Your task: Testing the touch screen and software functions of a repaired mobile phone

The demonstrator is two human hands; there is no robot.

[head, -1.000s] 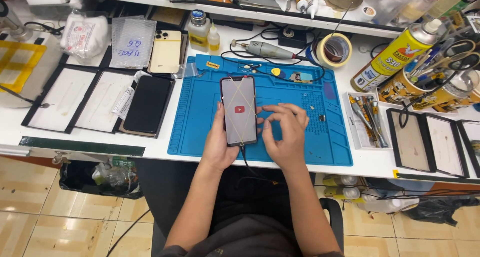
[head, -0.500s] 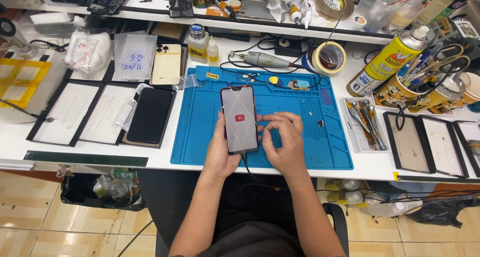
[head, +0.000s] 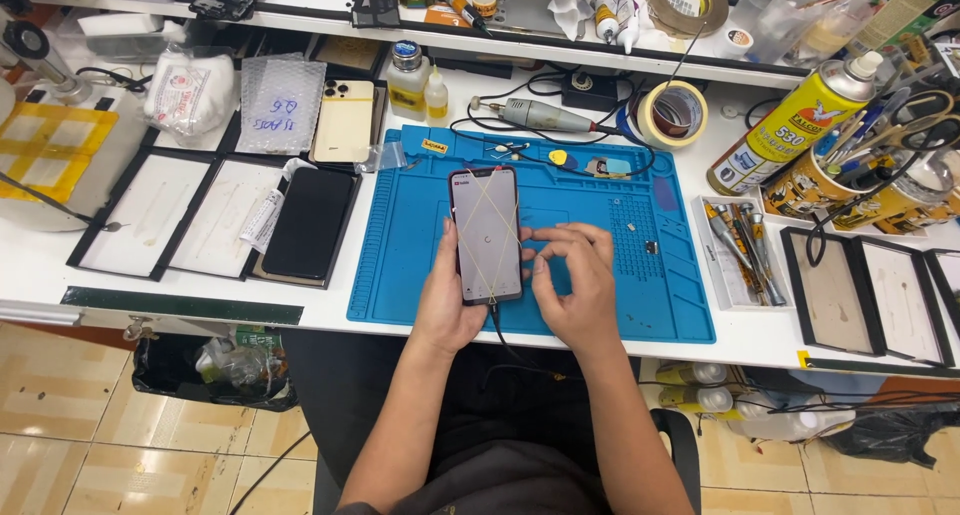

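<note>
Blue repair mat (head: 600, 305): bare rubber right of the lit smartphone (head: 486, 235), gripped by left hand (head: 447, 300); right hand (head: 572, 280) curled, fingertips touching its edge.

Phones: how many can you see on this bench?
3. One phone sits in the left hand, the right hand touching it; a black phone and a gold phone lie leftward. Shelf clutter may hide more.

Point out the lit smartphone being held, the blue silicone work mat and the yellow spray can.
Lit smartphone with pale screen (head: 487, 237): head view, middle of screen.
Blue silicone work mat (head: 410, 245): head view, bare left part.
Yellow spray can (head: 790, 127): head view, middle of body.
</note>
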